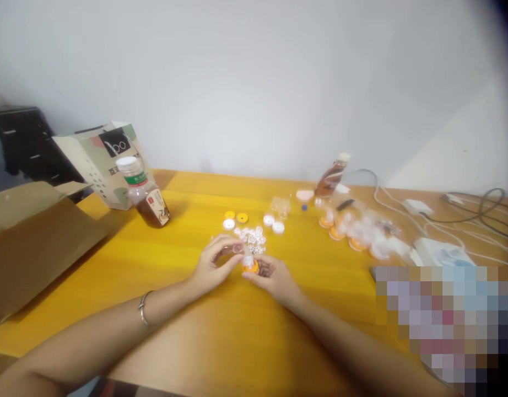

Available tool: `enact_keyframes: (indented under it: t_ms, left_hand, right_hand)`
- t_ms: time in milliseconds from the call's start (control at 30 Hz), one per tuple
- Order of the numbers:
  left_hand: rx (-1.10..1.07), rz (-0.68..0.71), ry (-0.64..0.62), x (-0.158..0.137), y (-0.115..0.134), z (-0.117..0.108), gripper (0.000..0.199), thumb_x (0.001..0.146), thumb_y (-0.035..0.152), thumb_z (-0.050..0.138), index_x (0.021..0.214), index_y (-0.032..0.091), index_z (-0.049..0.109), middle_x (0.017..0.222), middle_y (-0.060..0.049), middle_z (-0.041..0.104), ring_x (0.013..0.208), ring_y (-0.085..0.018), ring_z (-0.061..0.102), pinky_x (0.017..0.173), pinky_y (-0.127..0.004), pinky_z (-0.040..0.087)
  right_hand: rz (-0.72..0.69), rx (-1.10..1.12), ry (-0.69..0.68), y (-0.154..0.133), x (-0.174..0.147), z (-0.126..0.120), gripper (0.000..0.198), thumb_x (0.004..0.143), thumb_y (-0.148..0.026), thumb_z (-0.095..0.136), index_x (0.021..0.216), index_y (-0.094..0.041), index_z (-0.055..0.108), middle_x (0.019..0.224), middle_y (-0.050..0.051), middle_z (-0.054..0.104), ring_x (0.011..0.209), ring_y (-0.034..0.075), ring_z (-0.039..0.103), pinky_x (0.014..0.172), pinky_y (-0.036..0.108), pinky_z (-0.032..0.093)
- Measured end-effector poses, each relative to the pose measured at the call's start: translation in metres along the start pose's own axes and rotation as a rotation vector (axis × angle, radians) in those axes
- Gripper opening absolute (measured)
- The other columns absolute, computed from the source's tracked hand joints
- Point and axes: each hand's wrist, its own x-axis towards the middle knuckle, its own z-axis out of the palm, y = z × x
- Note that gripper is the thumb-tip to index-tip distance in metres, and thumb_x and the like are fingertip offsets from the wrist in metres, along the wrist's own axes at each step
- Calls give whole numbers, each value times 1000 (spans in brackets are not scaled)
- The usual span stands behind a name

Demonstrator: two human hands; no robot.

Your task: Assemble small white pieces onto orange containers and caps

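My right hand point(276, 277) is closed round a small orange-based piece with a clear top point(249, 266), low over the table. Close beside it, my left hand point(216, 262) pinches what looks like a small clear round piece point(238, 249) between thumb and fingers; its exact shape is blurred. Just beyond the fingertips lies a loose pile of white gear-like pieces point(254, 237). Behind that are yellow discs point(242, 218) and white discs point(277, 227), with a group of clear plastic pieces point(281, 206) farther back.
Several orange-and-clear pieces point(337, 232) stand in a row on the right. A tilted-looking brown bottle point(332, 176), cables point(438, 220) and a blue cap point(304, 208) are near the wall. To the left are a cardboard box point(39, 248), a paper bag point(101, 160) and a tea-coloured bottle point(144, 196).
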Motion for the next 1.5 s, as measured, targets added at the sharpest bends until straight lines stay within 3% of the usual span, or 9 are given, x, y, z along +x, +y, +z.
enact_keyframes:
  t_ms: [333, 700, 1067, 1267, 1367, 1500]
  left_hand:
    - [132, 32, -88, -5, -2, 2, 27, 79, 17, 59, 105, 17, 57, 95, -8, 57, 88, -16, 56, 78, -29, 48]
    - [59, -2, -107, -6, -4, 3, 28, 79, 18, 58, 107, 19, 57, 99, -8, 57, 93, -16, 56, 79, -29, 50]
    - [139, 45, -68, -5, -1, 5, 19, 76, 19, 62, 94, 16, 60, 84, -6, 57, 78, -14, 56, 72, -29, 47]
    - [230, -37, -1, -9, 6, 10, 12, 75, 21, 64, 85, 15, 61, 76, -3, 57, 73, -14, 54, 71, -28, 44]
    - [136, -68, -33, -9, 4, 8, 16, 76, 22, 62, 91, 16, 61, 82, -6, 58, 79, -16, 55, 75, -30, 45]
    - [-162, -137, -167, -4, -1, 2, 20, 83, 24, 53, 102, 17, 57, 102, -11, 57, 95, -19, 56, 85, -34, 45]
  right_hand:
    - [-3, 90, -25, -1, 0, -1, 30, 63, -30, 73, 90, -21, 65, 77, -1, 66, 70, 14, 60, 70, 27, 49]
    - [2, 136, -19, -1, -1, 0, 38, 60, -28, 75, 95, -20, 63, 83, 1, 69, 77, 16, 63, 78, 31, 49]
    - [-81, -91, -10, -1, -5, 1, 32, 70, -34, 66, 99, -22, 64, 75, -1, 62, 67, 14, 55, 66, 27, 45]
    - [-125, -275, 48, -5, -7, 1, 21, 73, -35, 62, 88, -20, 65, 63, -2, 53, 54, 11, 43, 50, 22, 36]
    - [-117, -239, 17, -4, -7, 2, 21, 73, -37, 63, 84, -19, 63, 66, -2, 55, 56, 11, 44, 52, 22, 37]
    - [-69, -82, -47, -3, -6, 1, 24, 72, -38, 63, 85, -19, 62, 68, -2, 55, 57, 10, 45, 53, 22, 40]
